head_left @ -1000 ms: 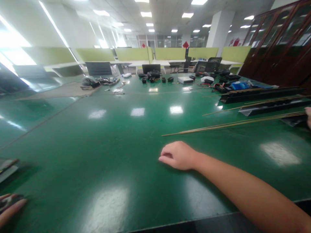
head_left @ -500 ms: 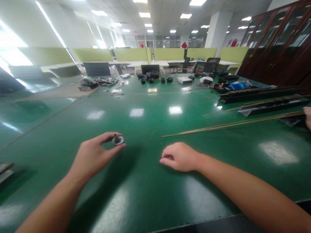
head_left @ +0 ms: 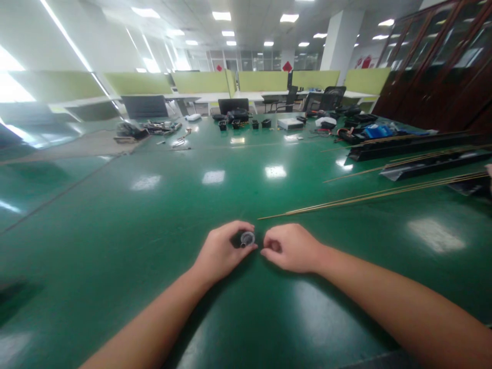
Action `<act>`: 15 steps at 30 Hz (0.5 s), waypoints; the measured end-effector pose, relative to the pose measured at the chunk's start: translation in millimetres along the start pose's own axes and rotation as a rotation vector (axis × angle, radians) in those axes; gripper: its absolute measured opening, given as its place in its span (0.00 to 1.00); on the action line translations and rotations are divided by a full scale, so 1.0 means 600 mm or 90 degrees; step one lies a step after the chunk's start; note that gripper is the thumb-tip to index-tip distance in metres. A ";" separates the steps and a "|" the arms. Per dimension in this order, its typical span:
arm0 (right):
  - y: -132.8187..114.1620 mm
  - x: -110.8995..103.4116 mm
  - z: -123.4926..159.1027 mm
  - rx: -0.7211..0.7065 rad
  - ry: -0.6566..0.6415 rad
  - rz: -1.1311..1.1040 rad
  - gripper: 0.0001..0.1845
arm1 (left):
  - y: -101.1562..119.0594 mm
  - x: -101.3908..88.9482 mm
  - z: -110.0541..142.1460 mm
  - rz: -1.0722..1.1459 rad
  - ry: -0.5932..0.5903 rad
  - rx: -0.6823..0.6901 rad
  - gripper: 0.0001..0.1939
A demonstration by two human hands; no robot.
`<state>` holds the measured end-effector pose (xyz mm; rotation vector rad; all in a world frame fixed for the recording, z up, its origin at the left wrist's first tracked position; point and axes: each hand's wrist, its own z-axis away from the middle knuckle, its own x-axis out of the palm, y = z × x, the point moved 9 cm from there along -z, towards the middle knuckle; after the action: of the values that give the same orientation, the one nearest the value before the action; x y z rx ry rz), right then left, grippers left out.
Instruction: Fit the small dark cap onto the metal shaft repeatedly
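Note:
Between the thumb and fingers of my left hand [head_left: 225, 251] is a small round grey metal part [head_left: 248, 238], with a ring-like rim and a short stub at its lower left. Just to its right, my right hand [head_left: 292, 247] rests low over the green table [head_left: 161, 220], fingers curled toward the thumb. Whatever those fingers may hold is hidden. A small gap separates the two hands. Beyond my right hand, thin brass-coloured rods [head_left: 330, 205] lie across the table, their left tips close behind my knuckles.
Black angled channels [head_left: 407, 146] with more rods lie at right. Another person's hand [head_left: 489, 170] shows at the right edge. Along the far side are small black boxes [head_left: 255, 124], a white box [head_left: 290, 123], a blue bundle [head_left: 376, 131] and a pile of parts [head_left: 161, 126].
My left hand has moved right with the round metal part, from well apart to close beside my right hand. The right hand stays nearly in place, fingers still curled. The view has shifted slightly.

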<state>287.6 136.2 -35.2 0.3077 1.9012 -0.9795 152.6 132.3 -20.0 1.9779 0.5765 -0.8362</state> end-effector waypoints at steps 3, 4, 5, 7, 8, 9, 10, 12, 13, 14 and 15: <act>-0.002 0.002 0.000 -0.011 -0.006 -0.021 0.06 | -0.002 0.008 -0.003 0.043 -0.017 -0.022 0.14; -0.003 0.002 0.000 -0.016 -0.011 -0.036 0.05 | -0.001 0.011 -0.003 0.054 -0.028 -0.028 0.14; -0.004 0.004 0.001 -0.020 -0.017 -0.052 0.04 | 0.000 0.014 -0.002 0.063 -0.039 -0.033 0.14; -0.007 0.007 0.002 -0.027 -0.033 -0.082 0.05 | 0.002 0.017 0.000 0.079 -0.054 -0.040 0.14; -0.010 0.009 0.002 -0.031 -0.042 -0.093 0.07 | 0.003 0.018 0.001 0.085 -0.056 -0.042 0.14; -0.012 0.010 0.003 -0.036 -0.048 -0.100 0.08 | 0.003 0.017 0.001 0.091 -0.055 -0.043 0.14; -0.014 0.011 0.003 -0.042 -0.054 -0.102 0.10 | 0.003 0.016 0.002 0.095 -0.050 -0.042 0.14; -0.018 0.012 0.004 -0.051 -0.059 -0.099 0.11 | 0.004 0.014 0.002 0.102 -0.040 -0.036 0.15; -0.018 0.012 0.004 -0.053 -0.060 -0.096 0.11 | 0.005 0.013 0.001 0.105 -0.036 -0.033 0.15; -0.019 0.011 0.005 -0.054 -0.060 -0.094 0.11 | 0.005 0.013 0.001 0.106 -0.034 -0.030 0.15; -0.019 0.011 0.005 -0.055 -0.062 -0.092 0.12 | 0.006 0.014 0.001 0.106 -0.035 -0.027 0.15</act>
<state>279.5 125.7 -35.8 0.0715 1.8906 -0.9865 160.2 130.7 -24.4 1.9279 0.3897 -0.7664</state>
